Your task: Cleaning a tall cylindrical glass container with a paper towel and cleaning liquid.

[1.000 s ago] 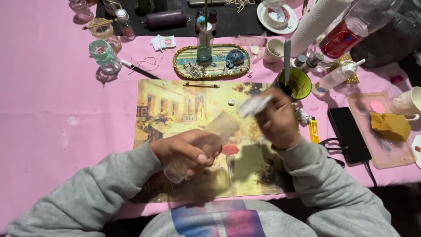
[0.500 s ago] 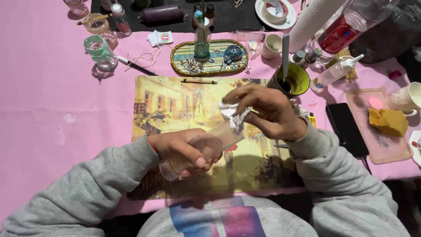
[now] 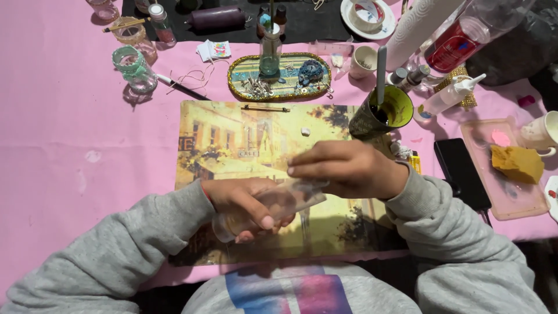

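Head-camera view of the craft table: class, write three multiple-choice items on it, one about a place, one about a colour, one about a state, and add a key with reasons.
1. Where does the oval tray lie?
A. Beyond the picture mat
B. On the person's lap
C. Under the dark phone

2. What colour is the tablecloth?
A. Green
B. Pink
C. White

3. How is the clear glass jar held?
A. Standing upright, untouched
B. Tilted on its side in the left hand, with the right hand at its mouth
C. Hanging from a string

Key: 1 A, the tray sits past the mat's far edge. 2 B, pink cloth shows all round. 3 B, both hands meet on the jar.
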